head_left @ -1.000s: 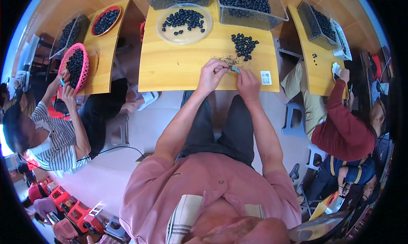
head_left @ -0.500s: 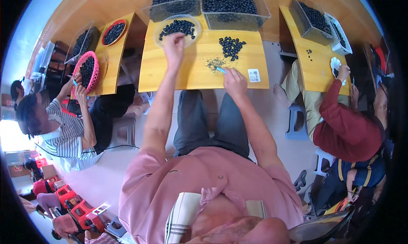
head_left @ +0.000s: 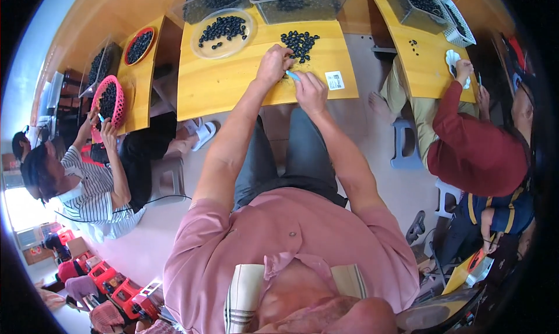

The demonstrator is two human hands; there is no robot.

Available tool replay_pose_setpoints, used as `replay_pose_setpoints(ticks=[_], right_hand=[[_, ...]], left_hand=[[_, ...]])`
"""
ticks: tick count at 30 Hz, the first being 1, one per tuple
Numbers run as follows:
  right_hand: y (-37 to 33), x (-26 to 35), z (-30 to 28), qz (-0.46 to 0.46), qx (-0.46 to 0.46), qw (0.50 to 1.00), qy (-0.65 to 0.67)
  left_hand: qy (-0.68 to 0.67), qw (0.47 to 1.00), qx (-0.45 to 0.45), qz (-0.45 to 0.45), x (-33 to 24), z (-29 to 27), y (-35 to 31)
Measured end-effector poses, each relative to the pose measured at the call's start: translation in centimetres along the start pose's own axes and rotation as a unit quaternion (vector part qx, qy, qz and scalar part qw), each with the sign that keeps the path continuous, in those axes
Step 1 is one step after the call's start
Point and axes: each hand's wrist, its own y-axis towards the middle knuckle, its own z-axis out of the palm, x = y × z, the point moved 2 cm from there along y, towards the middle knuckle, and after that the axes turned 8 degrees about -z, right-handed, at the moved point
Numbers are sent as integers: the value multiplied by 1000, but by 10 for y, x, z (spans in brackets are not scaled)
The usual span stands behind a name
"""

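My right hand (head_left: 311, 93) is closed around a slim tool with a light blue handle (head_left: 292, 75), its front end pointing up and left. Close to that end, the fingers of my left hand (head_left: 273, 66) are pinched together; whatever they hold is too small or hidden to make out. Just beyond both hands lies a loose pile of glossy black bean-like pieces (head_left: 301, 43) on the yellow wooden table (head_left: 221, 86). Dark crumbs on the tabletop are partly covered by my hands. To the left stands a round clear dish (head_left: 244, 46) with more black pieces inside.
Two clear bins, a left one (head_left: 218, 9) and a right one (head_left: 300, 12), line the table's back, full of black pieces. A white label (head_left: 334, 80) lies right of my hand. People sit at side tables, one by a pink basket (head_left: 120, 104), another holding a white dish (head_left: 452, 59).
My left hand has come away from the round dish, moving right to meet the tool in my right hand. The whole view has shifted, so the table appears higher and further left.
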Motion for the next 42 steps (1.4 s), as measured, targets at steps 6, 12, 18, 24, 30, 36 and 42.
replay_pose_setpoints(ticks=[6, 12, 18, 24, 30, 36, 42], right_hand=[[0, 2, 2, 7, 8, 1000, -17], [-5, -6, 0, 6, 10, 999, -41], [3, 9, 7, -16, 72, 996, -43], [7, 8, 11, 58, 152, 984, -69], [3, 16, 16, -33, 138, 987, -72], [1, 18, 17, -102, 108, 982, -116], [0, 18, 16, -137, 99, 979, -114]], left_hand=[[56, 998, 8, -1, 1, 1, 0], [-195, 948, -151, -201, 8, -26, -42], [-207, 939, -211, -178, 53, -29, -93], [-165, 959, -185, -139, 34, -26, -90], [-216, 959, -145, -113, 24, -29, -92], [-269, 945, -125, -135, 34, -21, -93], [-290, 937, -135, -138, 30, -18, -93]])
